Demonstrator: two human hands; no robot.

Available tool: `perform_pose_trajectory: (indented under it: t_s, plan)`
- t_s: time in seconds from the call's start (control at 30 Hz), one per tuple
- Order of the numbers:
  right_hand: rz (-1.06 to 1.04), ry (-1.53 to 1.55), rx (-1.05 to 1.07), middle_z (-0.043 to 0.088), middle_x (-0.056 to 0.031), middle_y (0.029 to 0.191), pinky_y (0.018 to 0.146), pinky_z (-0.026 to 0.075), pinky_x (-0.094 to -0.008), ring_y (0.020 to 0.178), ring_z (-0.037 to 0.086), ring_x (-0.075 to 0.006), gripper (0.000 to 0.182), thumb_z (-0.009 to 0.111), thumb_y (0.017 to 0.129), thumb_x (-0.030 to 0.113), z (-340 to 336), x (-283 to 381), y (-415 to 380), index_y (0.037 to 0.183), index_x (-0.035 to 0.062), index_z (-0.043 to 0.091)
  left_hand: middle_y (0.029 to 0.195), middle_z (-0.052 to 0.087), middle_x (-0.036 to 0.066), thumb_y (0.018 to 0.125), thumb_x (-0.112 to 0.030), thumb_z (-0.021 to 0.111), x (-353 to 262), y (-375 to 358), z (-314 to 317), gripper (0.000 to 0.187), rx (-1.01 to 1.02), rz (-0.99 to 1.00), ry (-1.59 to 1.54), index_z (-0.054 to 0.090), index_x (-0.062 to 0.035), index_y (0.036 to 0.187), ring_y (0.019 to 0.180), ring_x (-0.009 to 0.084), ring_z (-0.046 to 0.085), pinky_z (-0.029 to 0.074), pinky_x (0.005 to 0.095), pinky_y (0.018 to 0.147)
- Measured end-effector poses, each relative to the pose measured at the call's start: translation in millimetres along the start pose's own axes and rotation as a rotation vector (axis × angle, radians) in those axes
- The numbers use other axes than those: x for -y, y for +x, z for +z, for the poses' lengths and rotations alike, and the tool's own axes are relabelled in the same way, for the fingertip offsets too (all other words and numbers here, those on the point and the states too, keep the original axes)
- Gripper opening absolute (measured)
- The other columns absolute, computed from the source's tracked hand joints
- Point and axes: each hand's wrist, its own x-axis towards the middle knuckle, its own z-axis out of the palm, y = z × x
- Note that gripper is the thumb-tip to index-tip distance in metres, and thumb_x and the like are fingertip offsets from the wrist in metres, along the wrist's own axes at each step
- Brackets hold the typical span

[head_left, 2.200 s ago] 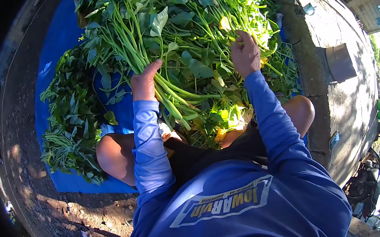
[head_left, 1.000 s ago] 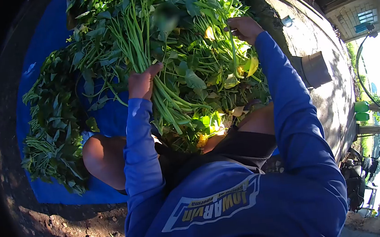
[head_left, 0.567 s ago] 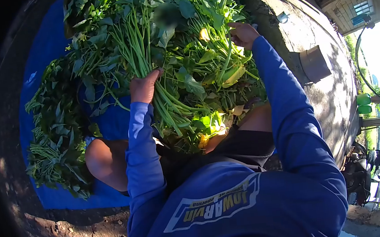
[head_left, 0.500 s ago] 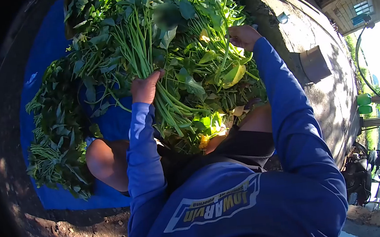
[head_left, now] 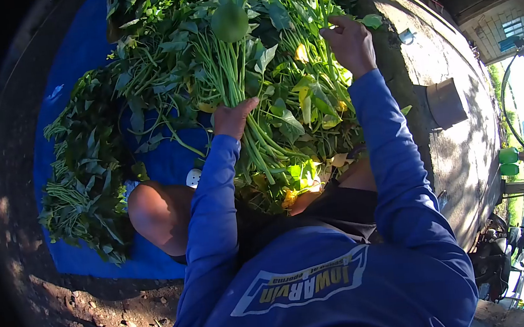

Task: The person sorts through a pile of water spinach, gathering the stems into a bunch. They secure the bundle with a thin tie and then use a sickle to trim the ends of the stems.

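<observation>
Though amid greens (head_left: 234, 71), hands (head_left: 232, 119) (head_left: 351, 44) apart.

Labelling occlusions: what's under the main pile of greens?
Blue tarp shows along the left edge of the greens and looks to run beneath them. Anything else under there is covered, so I can't tell.

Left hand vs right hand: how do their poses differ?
Left hand wraps a thick bunch of stems; right hand has its fingers near a slender upright stem, grip unclear.
Left hand is nearer the shirt; right hand reaches farther out.
Both are bare.
</observation>
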Motion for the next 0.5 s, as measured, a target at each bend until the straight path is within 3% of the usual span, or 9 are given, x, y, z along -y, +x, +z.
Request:
perform_pose_trajectory:
  t_s: [0.03, 0.1, 0.13, 0.2, 0.3, 0.4, 0.5]
  plan:
    - [-0.025, -0.028, 0.010, 0.079, -0.0215, 0.105, 0.092, 0.059, -0.0463, 0.098, 0.076, -0.0393, 0.047, 0.074, 0.087, 0.036, 11, 14, -4, 0.123, 0.0052, 0.077, 0.109, 0.078, 0.009, 0.079, -0.025, 0.092, 7, 3, 2, 0.044, -0.025, -0.013, 0.009, 0.079, 0.0005, 0.113, 0.096, 0.0187, 0.072, 0.056, 0.0372, 0.091]
    - [-0.069, 0.089, 0.094, 0.078, -0.0227, 0.104, 0.096, 0.058, -0.0458, 0.101, 0.075, -0.0404, 0.045, 0.075, 0.087, 0.035, 54, 22, -15, 0.122, 0.0069, 0.077, 0.111, 0.076, 0.009, 0.079, -0.028, 0.093, 26, 10, 4, 0.050, -0.078, -0.038, 0.028, 0.077, -0.0002, 0.117, 0.096, 0.0191, 0.072, 0.056, 0.0385, 0.091]
    - [-0.056, 0.103, 0.229, 0.078, -0.0219, 0.107, 0.099, 0.057, -0.0460, 0.103, 0.074, -0.0417, 0.046, 0.077, 0.086, 0.036, 79, 21, -21, 0.123, 0.0077, 0.077, 0.114, 0.075, 0.009, 0.080, -0.032, 0.093, 18, 0, 6, 0.058, 0.019, -0.068, -0.100, 0.072, -0.0017, 0.125, 0.097, 0.0199, 0.072, 0.058, 0.0402, 0.090]
    - [0.270, 0.476, 0.689, 0.079, -0.0172, 0.106, 0.075, 0.064, -0.0380, 0.085, 0.078, -0.0243, 0.048, 0.082, 0.090, 0.024, 112, 31, -42, 0.130, 0.0014, 0.073, 0.115, 0.075, 0.008, 0.081, -0.032, 0.092, 13, -7, 7, 0.059, 0.021, -0.174, -0.137, 0.071, -0.0026, 0.127, 0.098, 0.0205, 0.072, 0.059, 0.0402, 0.089]
    - [0.379, 0.608, 0.701, 0.078, -0.0138, 0.102, 0.067, 0.065, -0.0319, 0.078, 0.076, -0.0152, 0.046, 0.080, 0.093, 0.018, 132, 35, -60, 0.134, -0.0008, 0.070, 0.117, 0.074, 0.009, 0.085, -0.035, 0.090, 14, -5, 1, 0.058, 0.020, -0.177, -0.167, 0.069, -0.0035, 0.130, 0.100, 0.0209, 0.072, 0.060, 0.0389, 0.088]
    - [0.402, 0.682, 0.714, 0.077, -0.0134, 0.104, 0.070, 0.067, -0.0326, 0.079, 0.075, -0.0166, 0.048, 0.079, 0.095, 0.017, 140, 28, -57, 0.137, -0.0008, 0.067, 0.119, 0.073, 0.009, 0.087, -0.040, 0.088, 12, -15, 3, 0.059, 0.025, -0.131, -0.162, 0.069, -0.0038, 0.130, 0.103, 0.0196, 0.072, 0.059, 0.0379, 0.087]
    - [0.451, 0.781, 0.706, 0.077, -0.0148, 0.105, 0.070, 0.066, -0.0325, 0.082, 0.075, -0.0184, 0.047, 0.077, 0.095, 0.015, 163, 21, -69, 0.138, -0.0011, 0.066, 0.118, 0.074, 0.009, 0.088, -0.036, 0.087, 17, -10, 4, 0.055, 0.039, -0.101, 0.124, 0.070, -0.0037, 0.129, 0.103, 0.0193, 0.072, 0.059, 0.0368, 0.086]
